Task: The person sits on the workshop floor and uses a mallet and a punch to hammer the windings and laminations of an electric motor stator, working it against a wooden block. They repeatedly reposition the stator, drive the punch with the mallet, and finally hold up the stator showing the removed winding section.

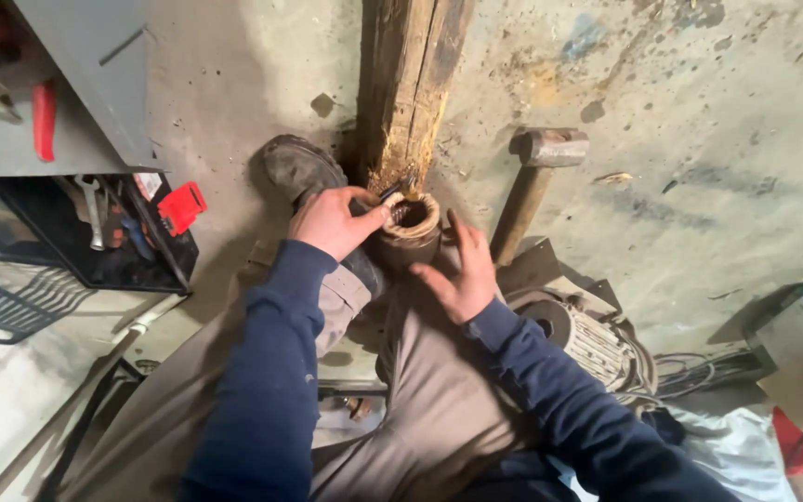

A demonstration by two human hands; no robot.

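Stained concrete floor; left hand (332,221) grip pinches round copper-wound stator (408,228), right hand (462,274) spread.

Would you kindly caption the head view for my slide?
Both hands, left and right, steady a wound motor stator beside a hammer.

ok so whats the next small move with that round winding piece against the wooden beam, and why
Probably close the right hand onto the side of the round winding piece. That hand is open with fingers spread, beside the piece and not gripping it, while the left hand pinches the rim with thumb and fingers. The piece sits at the splintered foot of the wooden beam, so a second hold should steady it.
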